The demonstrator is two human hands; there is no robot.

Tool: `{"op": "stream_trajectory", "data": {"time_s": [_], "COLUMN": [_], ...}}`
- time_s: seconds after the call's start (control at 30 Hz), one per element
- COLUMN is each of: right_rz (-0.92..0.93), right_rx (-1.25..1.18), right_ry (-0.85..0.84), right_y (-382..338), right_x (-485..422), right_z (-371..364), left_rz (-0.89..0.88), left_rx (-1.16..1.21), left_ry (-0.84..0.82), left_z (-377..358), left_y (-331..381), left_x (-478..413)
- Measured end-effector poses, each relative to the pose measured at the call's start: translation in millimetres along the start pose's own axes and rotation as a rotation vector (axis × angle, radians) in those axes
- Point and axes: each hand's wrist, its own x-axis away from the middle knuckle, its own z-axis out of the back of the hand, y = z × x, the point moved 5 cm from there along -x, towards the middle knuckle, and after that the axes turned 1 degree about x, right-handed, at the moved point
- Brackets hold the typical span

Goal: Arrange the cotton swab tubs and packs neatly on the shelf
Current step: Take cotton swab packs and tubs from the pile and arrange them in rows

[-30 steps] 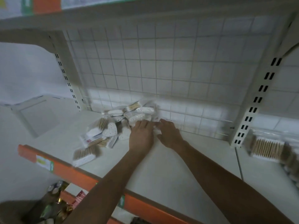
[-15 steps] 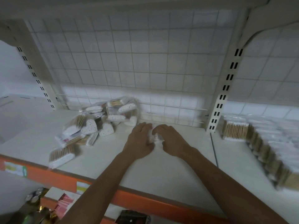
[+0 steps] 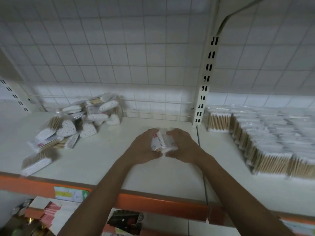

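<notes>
Both hands hold a small stack of cotton swab packs (image 3: 162, 142) just above the middle of the white shelf (image 3: 105, 157). My left hand (image 3: 143, 149) grips its left side and my right hand (image 3: 183, 145) grips its right side. A loose heap of swab packs and heart-shaped tubs (image 3: 80, 123) lies at the back left of the shelf. One pack (image 3: 35, 163) lies apart near the front left edge. Neat rows of swab packs (image 3: 272, 142) fill the shelf section to the right.
A white slotted upright (image 3: 205, 80) divides the two shelf sections, in front of a wire grid back panel (image 3: 119, 53). The shelf's front edge is orange (image 3: 153, 204) with a price label (image 3: 70, 194). Mixed goods sit on the lower shelf (image 3: 42, 217).
Both hands have come away from the heap toward the right and front, carrying the small stack of packs. The view has swung right, bringing the tidy rows into sight.
</notes>
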Motion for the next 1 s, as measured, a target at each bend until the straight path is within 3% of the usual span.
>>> {"op": "stream_trajectory", "data": {"time_s": [0.2, 0.3, 0.4, 0.57, 0.73, 0.9, 1.0], "right_rz": [-0.026, -0.048, -0.012, 0.089, 0.177, 0.174, 0.056], "right_rx": [0.036, -0.077, -0.183, -0.287, -0.246, -0.197, -0.23], "right_ry": [0.182, 0.217, 0.264, 0.34, 0.454, 0.411, 0.517], "right_y": [15.9, 22.2, 22.3, 23.4, 28.3, 28.4, 34.9], "right_x": [13.2, 22.4, 31.5, 42.9, 55.2, 67.0, 70.2], "right_z": [29.8, 42.7, 53.9, 67.8, 78.4, 88.1, 97.0], "left_rz": [0.122, 0.171, 0.12, -0.101, 0.089, 0.094, 0.106], "left_rx": [-0.152, -0.213, -0.259, -0.036, 0.675, 0.567, 0.511], "left_ry": [0.08, 0.03, 0.103, 0.328, 0.228, 0.335, 0.435], "left_z": [3.3, -3.9, -8.0, -5.9, -16.8, -28.6, -31.7], "left_y": [1.4, 10.0, 33.5, 71.1, 98.8, 100.2, 100.1], "left_x": [-3.3, -6.5, -10.3, -10.4, -13.2, -20.3, -22.8]}}
